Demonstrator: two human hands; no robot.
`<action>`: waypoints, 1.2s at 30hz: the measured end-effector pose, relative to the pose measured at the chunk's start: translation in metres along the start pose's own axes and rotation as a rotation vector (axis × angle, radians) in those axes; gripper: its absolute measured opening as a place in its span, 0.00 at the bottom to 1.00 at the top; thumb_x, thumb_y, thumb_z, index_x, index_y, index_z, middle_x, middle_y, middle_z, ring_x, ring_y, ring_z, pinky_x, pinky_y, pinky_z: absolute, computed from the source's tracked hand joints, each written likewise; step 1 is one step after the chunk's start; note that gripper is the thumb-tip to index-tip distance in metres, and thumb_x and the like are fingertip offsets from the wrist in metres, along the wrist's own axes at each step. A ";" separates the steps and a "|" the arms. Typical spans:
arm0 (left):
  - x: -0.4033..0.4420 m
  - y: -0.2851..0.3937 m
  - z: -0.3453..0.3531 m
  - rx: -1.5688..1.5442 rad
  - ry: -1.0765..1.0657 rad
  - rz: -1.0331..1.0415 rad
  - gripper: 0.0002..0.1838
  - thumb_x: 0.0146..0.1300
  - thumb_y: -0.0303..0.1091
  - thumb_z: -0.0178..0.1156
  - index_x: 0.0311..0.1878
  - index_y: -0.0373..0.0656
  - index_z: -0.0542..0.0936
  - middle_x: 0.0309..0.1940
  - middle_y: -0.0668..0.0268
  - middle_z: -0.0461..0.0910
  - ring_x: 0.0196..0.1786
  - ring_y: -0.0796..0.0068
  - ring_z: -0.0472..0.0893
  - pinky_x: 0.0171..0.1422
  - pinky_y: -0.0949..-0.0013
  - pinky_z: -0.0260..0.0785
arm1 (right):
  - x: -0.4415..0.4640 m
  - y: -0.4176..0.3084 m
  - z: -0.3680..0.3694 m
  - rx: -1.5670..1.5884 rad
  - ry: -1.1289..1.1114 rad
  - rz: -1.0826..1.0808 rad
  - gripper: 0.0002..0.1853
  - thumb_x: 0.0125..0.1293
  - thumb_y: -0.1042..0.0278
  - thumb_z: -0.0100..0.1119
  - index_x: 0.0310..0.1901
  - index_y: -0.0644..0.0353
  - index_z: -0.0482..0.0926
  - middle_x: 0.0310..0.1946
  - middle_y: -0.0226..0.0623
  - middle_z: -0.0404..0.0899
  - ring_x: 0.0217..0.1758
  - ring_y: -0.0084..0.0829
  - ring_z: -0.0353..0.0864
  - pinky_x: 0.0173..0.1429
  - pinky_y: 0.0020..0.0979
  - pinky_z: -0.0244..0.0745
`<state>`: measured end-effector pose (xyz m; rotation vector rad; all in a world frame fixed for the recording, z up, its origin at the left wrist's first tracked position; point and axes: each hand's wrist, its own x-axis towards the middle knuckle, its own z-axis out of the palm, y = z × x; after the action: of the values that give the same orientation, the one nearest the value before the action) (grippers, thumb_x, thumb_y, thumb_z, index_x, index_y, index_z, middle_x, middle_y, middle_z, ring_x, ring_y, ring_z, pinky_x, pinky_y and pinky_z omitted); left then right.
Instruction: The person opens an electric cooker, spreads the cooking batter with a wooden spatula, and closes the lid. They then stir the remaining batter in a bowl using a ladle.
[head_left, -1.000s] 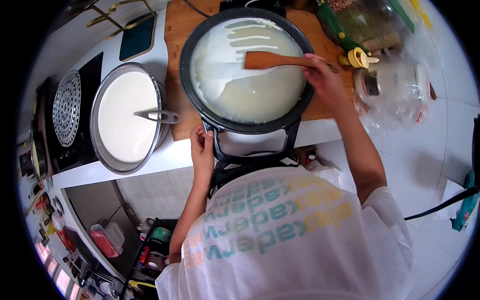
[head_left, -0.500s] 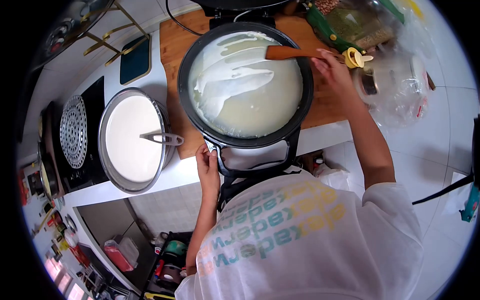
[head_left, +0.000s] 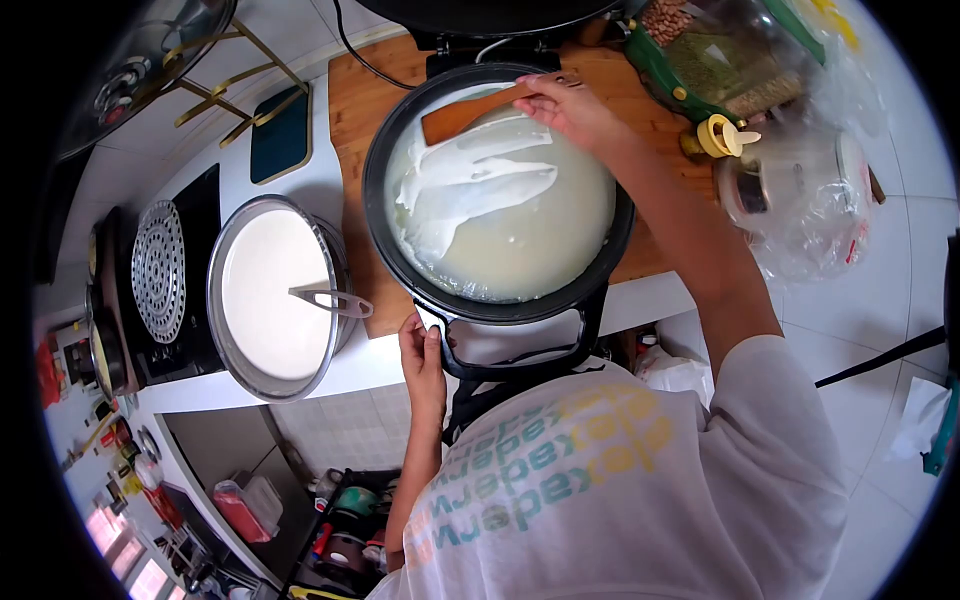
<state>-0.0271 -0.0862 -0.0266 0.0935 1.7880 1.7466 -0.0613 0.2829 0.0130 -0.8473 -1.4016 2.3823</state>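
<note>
My right hand (head_left: 572, 108) is closed around the handle of a wooden spatula (head_left: 462, 113). The spatula's flat blade lies on the pale batter (head_left: 520, 235) near the far left of a round black electric griddle (head_left: 376, 215). White, thicker streaks cross the upper left of the batter; the rest looks thin and translucent. At the griddle's near left, my left hand (head_left: 424, 358) grips the base of its black front handle (head_left: 520, 368). Left of the griddle stands a metal pot (head_left: 215, 330) of white liquid, with a grey-handled utensil (head_left: 335, 300) resting over its rim.
The griddle's raised lid (head_left: 490, 14) is behind it, on a wooden board (head_left: 352, 130). A perforated metal disc (head_left: 159, 270) lies on the black cooktop at left. Jars of beans and grain (head_left: 715, 60), a yellow-capped bottle (head_left: 717, 137) and a plastic-wrapped container (head_left: 800, 190) stand at right.
My right hand has carried the spatula leftward across the far side of the griddle. My left hand keeps its hold on the handle. The view has shifted slightly.
</note>
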 end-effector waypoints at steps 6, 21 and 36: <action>0.000 0.000 0.001 -0.030 -0.004 0.006 0.18 0.64 0.34 0.49 0.54 0.37 0.62 0.33 0.67 0.72 0.34 0.78 0.72 0.42 0.76 0.65 | -0.024 -0.012 -0.067 0.168 0.193 -0.082 0.14 0.59 0.71 0.55 0.45 0.68 0.71 0.41 0.43 0.72 0.43 0.34 0.75 0.47 0.24 0.74; 0.002 0.001 -0.005 0.006 -0.049 -0.022 0.18 0.64 0.34 0.50 0.54 0.39 0.62 0.31 0.67 0.72 0.34 0.77 0.73 0.41 0.76 0.66 | -0.093 0.006 -0.031 0.171 0.268 -0.254 0.12 0.60 0.70 0.53 0.43 0.67 0.71 0.40 0.38 0.73 0.42 0.32 0.76 0.47 0.26 0.75; 0.006 -0.006 -0.012 0.001 -0.068 -0.025 0.17 0.63 0.32 0.50 0.53 0.40 0.63 0.31 0.70 0.71 0.36 0.82 0.71 0.42 0.79 0.62 | -0.106 0.012 -0.061 0.229 0.525 -0.358 0.11 0.59 0.72 0.54 0.41 0.68 0.71 0.37 0.40 0.73 0.36 0.33 0.78 0.42 0.26 0.77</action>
<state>-0.0353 -0.0951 -0.0351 0.1284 1.7342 1.7050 0.0606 0.2695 0.0180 -0.9696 -0.9552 1.8283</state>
